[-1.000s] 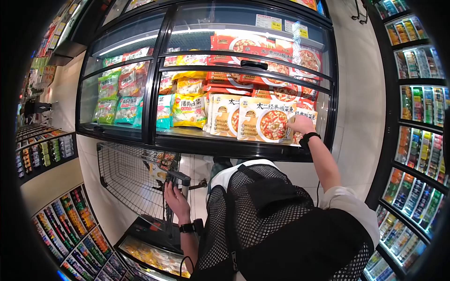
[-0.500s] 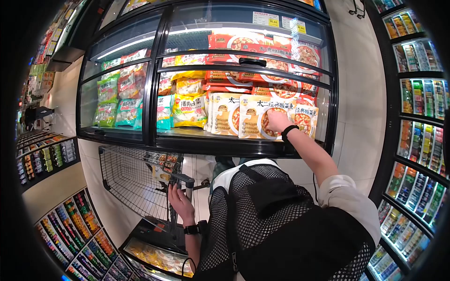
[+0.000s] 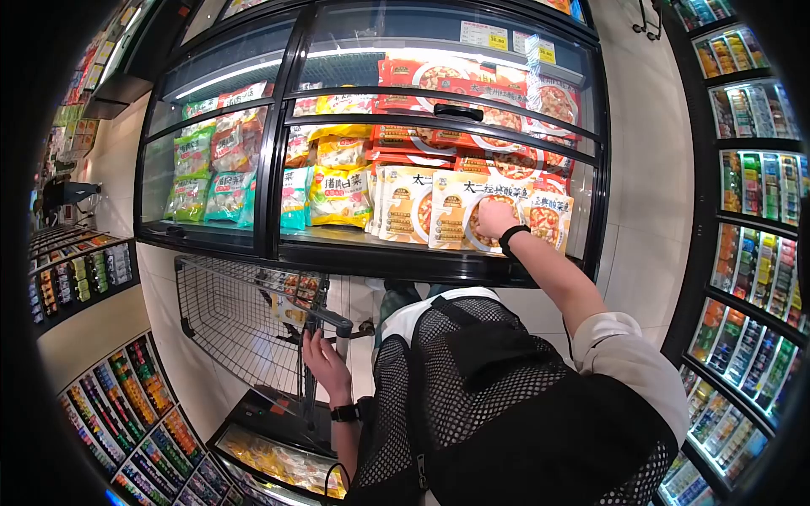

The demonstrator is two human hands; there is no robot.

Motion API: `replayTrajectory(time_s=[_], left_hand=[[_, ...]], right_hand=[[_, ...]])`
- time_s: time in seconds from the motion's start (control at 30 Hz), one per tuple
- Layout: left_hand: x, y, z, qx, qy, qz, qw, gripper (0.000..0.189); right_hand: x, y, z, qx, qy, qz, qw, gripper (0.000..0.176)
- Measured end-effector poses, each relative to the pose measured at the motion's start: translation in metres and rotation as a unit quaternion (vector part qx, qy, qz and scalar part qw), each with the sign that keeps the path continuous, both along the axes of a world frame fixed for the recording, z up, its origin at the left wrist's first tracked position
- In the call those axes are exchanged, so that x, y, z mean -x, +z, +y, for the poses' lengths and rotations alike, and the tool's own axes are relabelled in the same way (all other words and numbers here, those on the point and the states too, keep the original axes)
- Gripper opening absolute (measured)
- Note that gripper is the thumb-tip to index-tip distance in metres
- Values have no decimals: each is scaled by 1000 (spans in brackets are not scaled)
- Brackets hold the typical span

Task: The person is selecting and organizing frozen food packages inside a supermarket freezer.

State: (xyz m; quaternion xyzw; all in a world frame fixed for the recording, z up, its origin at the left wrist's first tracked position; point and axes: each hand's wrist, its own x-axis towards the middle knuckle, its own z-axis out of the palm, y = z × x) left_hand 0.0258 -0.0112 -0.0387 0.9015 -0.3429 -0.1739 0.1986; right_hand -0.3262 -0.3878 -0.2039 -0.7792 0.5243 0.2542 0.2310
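Note:
My right hand (image 3: 496,219), a black band at its wrist, is at the front of a beige food package (image 3: 452,221) with a bowl picture, inside the open part of a glass-topped freezer (image 3: 371,260). Its fingers are curled and partly hidden, so any grip is unclear. Another beige package (image 3: 407,207) stands to the left, and red packages (image 3: 439,76) are behind. My left hand (image 3: 326,357), with a black watch, is beside the handle (image 3: 327,317) of a shopping cart (image 3: 245,316), fingers apart and raised, holding nothing visible.
Yellow and teal bags (image 3: 341,198) stand left of the beige packages. A black door handle (image 3: 458,111) sits on the sliding glass above. Stocked shelves (image 3: 742,253) run along the right. Another freezer case (image 3: 278,451) is at the lower left. A person (image 3: 67,194) is at the far left.
My right hand has shifted slightly left, its fingers now more curled against the beige package. My left hand stays by the cart handle. The person at the far left shows more clearly.

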Motion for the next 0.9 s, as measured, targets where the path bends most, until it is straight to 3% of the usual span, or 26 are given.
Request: replayTrajectory(time_s=[0.43, 0.53, 0.67, 0.7, 0.8, 0.9], left_hand=[[-2, -3, -6, 5, -17, -13, 1000, 40], [-3, -2, -9, 22, -15, 2, 1000, 39], [-5, 3, -14, 31, -21, 5, 999, 38], [-6, 3, -14, 27, -25, 2, 999, 38], [-14, 5, -12, 33, -39, 23, 998, 38], [-33, 21, -9, 33, -74, 51, 995, 43]], right_hand=[[-3, 4, 0, -15, -34, -12, 999, 32], [3, -12, 3, 1, -51, -29, 998, 44], [-7, 15, 12, 17, -63, -37, 997, 37], [-14, 25, 11, -9, -60, -29, 998, 44], [-48, 47, 23, -23, -27, -72, 997, 45], [-105, 78, 49, -30, -19, -213, 976, 38]])
